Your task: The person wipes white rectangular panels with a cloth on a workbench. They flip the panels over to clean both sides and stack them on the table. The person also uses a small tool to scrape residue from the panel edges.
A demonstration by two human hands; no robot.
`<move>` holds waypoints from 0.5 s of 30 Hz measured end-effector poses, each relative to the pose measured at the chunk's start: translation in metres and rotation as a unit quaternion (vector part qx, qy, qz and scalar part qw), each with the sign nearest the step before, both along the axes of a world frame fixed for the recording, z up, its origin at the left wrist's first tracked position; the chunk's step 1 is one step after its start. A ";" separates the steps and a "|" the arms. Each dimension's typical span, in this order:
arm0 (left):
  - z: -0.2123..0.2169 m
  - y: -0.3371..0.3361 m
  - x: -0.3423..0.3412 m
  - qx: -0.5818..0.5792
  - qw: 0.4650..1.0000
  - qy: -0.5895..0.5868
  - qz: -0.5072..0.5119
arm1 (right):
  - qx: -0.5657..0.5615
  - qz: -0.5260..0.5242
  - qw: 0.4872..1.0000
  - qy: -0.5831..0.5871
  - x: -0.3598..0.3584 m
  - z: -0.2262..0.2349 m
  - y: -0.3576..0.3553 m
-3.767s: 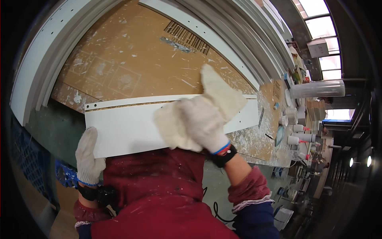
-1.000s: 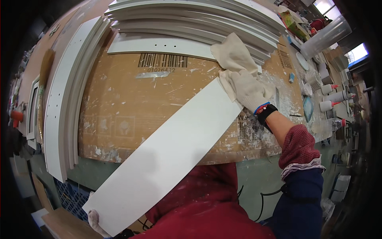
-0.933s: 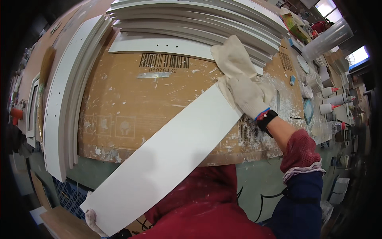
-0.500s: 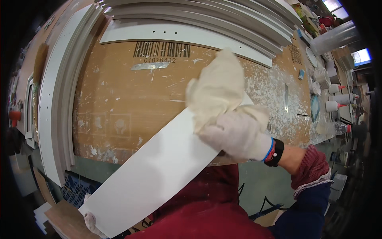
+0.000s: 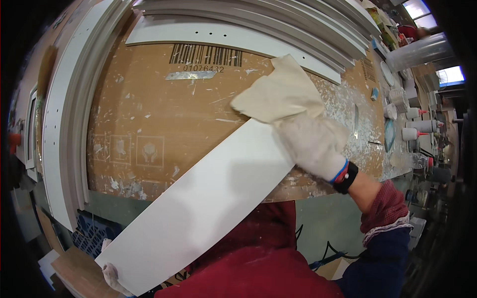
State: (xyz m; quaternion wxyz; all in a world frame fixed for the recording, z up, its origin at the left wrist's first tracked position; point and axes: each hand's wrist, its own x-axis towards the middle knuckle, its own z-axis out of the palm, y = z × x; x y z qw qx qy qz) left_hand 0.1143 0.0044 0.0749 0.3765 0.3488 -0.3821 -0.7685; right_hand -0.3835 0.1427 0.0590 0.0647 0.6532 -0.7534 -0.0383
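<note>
A long white board slants from the lower left up over the near edge of the cardboard-covered bench. At its lower-left end, my gloved left hand grips it, with fingertips showing around the edge and the rest of the hand hidden. A cream cloth is bunched in my gloved right hand, which is at the board's upper end. Part of the cloth fans out beyond that end, covering it. The right fingers are closed and partly hidden by the cloth.
Stacked white boards with small holes line the back; more stand along the left, near a brush. A thin metal strip lies on paint-spotted cardboard. Red-tipped bottles stand at right. A blue crate sits lower left.
My right hand and the cloth have moved right, toward the board's upper end, and the cloth has spread out more. My left hand keeps its grip on the lower end.
</note>
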 end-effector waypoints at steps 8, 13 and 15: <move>-0.009 0.002 -0.029 0.004 0.988 -0.069 0.141 | -0.016 0.004 0.999 -0.033 0.009 0.008 -0.012; -0.003 0.002 -0.020 0.006 0.983 -0.063 0.174 | -0.093 0.035 0.971 -0.216 0.039 0.017 -0.027; 0.000 0.010 -0.027 0.027 0.981 -0.080 0.176 | -0.186 -0.079 0.949 -0.243 0.024 0.013 -0.024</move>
